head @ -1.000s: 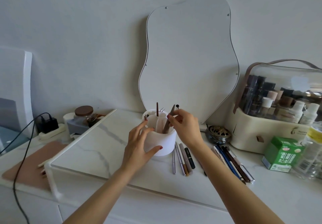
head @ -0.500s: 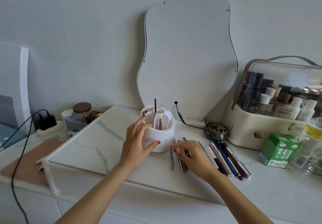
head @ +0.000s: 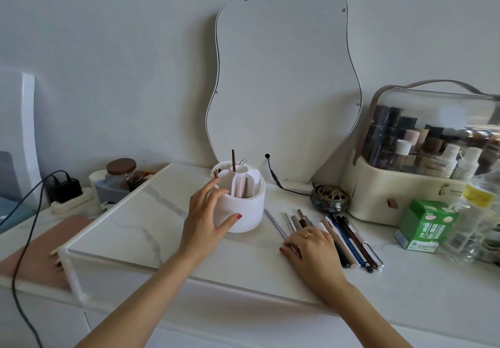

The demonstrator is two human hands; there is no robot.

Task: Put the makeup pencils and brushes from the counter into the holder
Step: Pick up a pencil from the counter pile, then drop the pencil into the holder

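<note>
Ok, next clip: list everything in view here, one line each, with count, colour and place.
holder: one, white, centre of the counter, a few sticks standing in it
pencils: about ten, brown, black, blue and silver, lying right of the holder
counter: one, white marble pattern
mirror: one, wavy outline, leaning on the wall behind the holder
cable: one, black, at the mirror's foot
incense burner: one, dark with brass lid, right of the holder
cosmetics case: one, cream with clear lid, far right, bottles inside
box: one, green, in front of the case
jar: one, brown lid, far left
charger: one, black, far left
left hand: touches the holder's side
right hand: rests on the pencils
</note>
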